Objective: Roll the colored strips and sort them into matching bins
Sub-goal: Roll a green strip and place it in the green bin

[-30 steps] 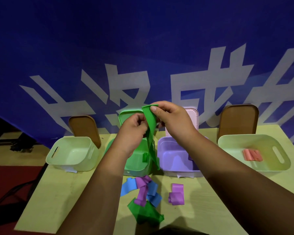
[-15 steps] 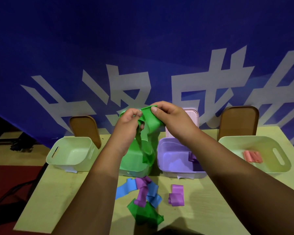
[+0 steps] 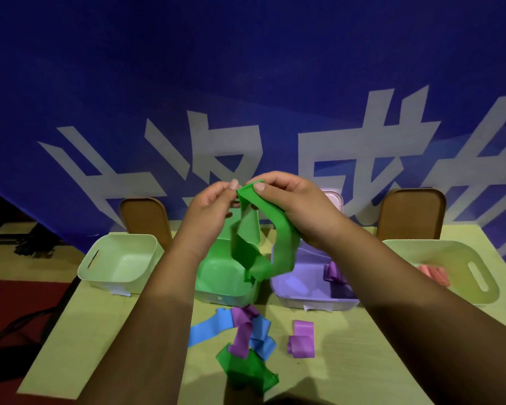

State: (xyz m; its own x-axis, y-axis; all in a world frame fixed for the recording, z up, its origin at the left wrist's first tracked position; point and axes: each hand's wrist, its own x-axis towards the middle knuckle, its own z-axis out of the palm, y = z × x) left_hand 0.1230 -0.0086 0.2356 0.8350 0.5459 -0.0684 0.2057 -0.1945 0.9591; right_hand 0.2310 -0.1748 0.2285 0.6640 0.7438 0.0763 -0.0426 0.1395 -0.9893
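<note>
The green strip (image 3: 284,232) no longer hangs in one straight tail as it did a second ago. Now it droops in two loose folds from the raised hands, so the rolling is barely under way. Any first turn under the fingers is hidden, perhaps not there at all. The right hand (image 3: 298,206) pinches the top end under its thumb, and the left hand (image 3: 208,206) pinches the corner beside it. The strip dangles over the green bin (image 3: 216,287), its low end near the purple bin (image 3: 304,290). There's open air around the hands, and the loose strips (image 3: 243,331) lie well below on the table (image 3: 70,346).
</note>
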